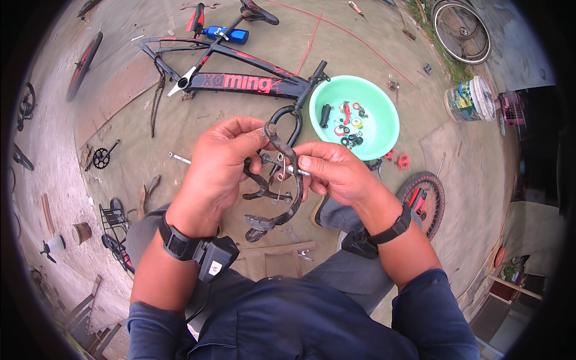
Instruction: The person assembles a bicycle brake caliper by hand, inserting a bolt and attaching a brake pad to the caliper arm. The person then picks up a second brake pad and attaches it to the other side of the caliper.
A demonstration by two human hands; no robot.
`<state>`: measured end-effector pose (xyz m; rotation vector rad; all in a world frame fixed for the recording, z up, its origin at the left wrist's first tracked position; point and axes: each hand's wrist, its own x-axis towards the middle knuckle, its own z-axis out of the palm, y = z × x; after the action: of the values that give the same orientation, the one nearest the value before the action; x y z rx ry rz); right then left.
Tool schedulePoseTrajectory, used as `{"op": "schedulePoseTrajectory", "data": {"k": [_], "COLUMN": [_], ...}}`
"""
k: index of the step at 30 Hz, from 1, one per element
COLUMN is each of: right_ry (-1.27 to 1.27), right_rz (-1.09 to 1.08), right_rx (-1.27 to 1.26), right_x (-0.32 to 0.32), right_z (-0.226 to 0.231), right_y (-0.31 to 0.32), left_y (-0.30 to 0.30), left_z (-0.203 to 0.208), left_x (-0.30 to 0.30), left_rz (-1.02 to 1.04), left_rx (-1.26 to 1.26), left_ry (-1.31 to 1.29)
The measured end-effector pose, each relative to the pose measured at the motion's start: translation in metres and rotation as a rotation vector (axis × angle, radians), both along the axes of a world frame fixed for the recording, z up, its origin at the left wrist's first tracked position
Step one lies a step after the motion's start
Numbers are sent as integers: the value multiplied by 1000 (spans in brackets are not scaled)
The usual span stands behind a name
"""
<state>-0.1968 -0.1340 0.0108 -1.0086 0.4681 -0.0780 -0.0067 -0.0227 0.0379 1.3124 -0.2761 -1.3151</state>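
A dark, worn bicycle caliper brake (295,195) hangs between my hands, its curved arms and brake pads pointing down. The thumb and fingers of my left hand (223,153) are closed on its upper arm end. With thumb and fingertips, my right hand (333,171) pinches the brake near a silver bolt (294,170) at its middle. Small rings and a thin wire spring show beside the bolt. Some fingertips of both hands are hidden behind the brake. Just beyond my hands is the fork (288,114) of a black and red bicycle frame (240,72) lying on the ground.
A mint-green basin (384,135) holds grips and small parts. Red pedals (403,161), a small wheel (427,201) and a white bucket (462,102) are on the right. A crankset (103,157), chain (158,96) and black rack (114,225) lie left. A blue bottle (234,35) is far ahead.
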Motion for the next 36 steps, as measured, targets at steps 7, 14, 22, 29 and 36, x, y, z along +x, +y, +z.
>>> {"op": "schedulePoseTrajectory", "data": {"k": [7,14,22,29,36], "right_ry": [1,16,11,24,34], "right_rz": [-12,13,20,9,23], "right_rx": [29,33,34,26,76], "right_x": [0,2,1,1,1], "right_z": [-3,-3,-4,-5,-3], "right_y": [1,2,2,3,1], "left_y": [-1,0,3,5,8], "left_z": [-2,-7,-11,-6,-2], "left_x": [-8,-9,-15,-17,-21], "left_rz": [74,100,114,102,82], "left_rx": [-38,-48,-76,-64,-59], "left_ry": [-7,-89,-63,-89,-97]}}
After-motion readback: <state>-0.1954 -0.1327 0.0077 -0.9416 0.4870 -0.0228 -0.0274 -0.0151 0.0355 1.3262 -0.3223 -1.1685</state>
